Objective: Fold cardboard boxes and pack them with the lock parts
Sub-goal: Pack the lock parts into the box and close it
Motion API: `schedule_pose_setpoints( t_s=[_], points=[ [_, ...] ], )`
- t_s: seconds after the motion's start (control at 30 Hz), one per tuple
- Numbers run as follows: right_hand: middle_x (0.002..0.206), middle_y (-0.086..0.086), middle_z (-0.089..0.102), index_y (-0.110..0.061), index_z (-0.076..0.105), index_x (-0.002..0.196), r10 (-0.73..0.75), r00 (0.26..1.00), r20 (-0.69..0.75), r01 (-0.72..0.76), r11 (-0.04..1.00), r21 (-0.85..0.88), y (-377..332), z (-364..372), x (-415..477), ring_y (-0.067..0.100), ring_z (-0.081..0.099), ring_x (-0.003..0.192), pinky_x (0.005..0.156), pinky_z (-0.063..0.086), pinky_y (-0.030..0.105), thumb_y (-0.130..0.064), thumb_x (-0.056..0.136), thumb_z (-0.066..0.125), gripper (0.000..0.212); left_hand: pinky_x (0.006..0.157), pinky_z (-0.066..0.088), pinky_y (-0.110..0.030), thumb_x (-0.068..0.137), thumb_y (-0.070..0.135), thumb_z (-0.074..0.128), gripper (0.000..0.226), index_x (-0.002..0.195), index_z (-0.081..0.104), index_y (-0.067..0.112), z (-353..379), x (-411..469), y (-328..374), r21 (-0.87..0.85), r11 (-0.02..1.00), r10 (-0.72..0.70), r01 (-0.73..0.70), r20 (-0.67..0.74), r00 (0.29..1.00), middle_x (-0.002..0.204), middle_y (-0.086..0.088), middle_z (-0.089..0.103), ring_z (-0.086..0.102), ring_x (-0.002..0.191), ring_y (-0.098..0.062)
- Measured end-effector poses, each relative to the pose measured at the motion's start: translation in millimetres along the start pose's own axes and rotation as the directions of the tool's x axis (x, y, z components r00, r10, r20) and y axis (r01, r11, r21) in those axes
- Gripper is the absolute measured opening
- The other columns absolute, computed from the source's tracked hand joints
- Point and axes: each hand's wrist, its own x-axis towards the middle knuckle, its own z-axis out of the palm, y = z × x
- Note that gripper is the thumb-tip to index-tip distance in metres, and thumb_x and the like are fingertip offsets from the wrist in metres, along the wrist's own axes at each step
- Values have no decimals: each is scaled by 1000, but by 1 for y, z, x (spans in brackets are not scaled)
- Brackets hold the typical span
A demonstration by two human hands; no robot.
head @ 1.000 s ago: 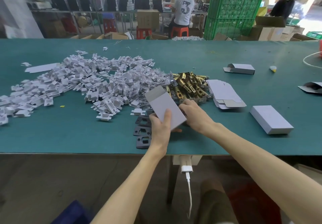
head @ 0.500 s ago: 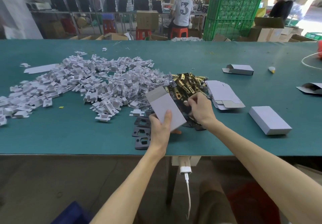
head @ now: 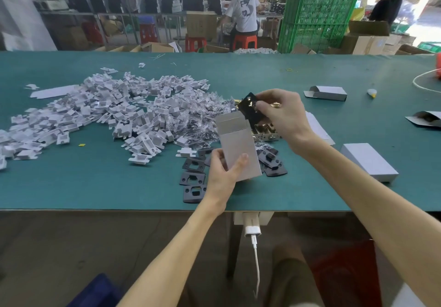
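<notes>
My left hand [head: 225,169] grips a white folded cardboard box [head: 237,144] by its lower end, holding it tilted with the open flap end up. My right hand [head: 279,113] pinches a black lock plate [head: 249,107] just above the box's open mouth. More black plates [head: 193,178] lie on the green table [head: 71,182] beneath the box. Brass lock parts [head: 265,131] sit behind it, partly hidden by my right hand. A large heap of small white cardboard inserts [head: 95,113] spreads to the left, with bagged small parts [head: 198,120] next to it.
A closed white box [head: 368,162] lies to the right, flat box blanks [head: 317,127] behind my right wrist. Two open boxes [head: 327,93] [head: 427,118] sit further right, with a white cable [head: 423,80] at the far edge. People work beyond the table near green crates [head: 319,13].
My right hand has picked a black plate up from the table beside the box and lifted it to the box's open top. My left hand has raised the box slightly.
</notes>
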Motion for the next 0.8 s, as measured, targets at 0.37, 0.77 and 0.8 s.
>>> schedule_pose_setpoints(
  t_s=[0.37,0.77,0.8],
  points=[
    [110,28,64,9,51,117,255,955,148,-288,917,277,-5,10,-9,31,75,84,62,63,31,-3,100,59,23,80,57,-20,92,29,78,40,121,53,18,2,-1,0,41,999,-33,32,27,999,119,-4,69,71,98,-3],
    [122,31,60,4,59,110,302,912,277,-384,865,324,-6,8,-12,31,76,93,72,60,22,3,98,58,12,79,57,-18,92,32,78,42,122,53,16,2,-2,0,79,996,-49,47,26,998,118,-3,69,71,98,-3],
    [119,32,64,5,60,109,280,914,292,-376,855,357,-5,8,-12,30,75,95,75,60,22,1,96,63,14,80,57,-19,92,32,78,43,122,53,15,3,-2,0,80,996,-49,47,25,999,118,-4,69,71,99,-4]
  ],
)
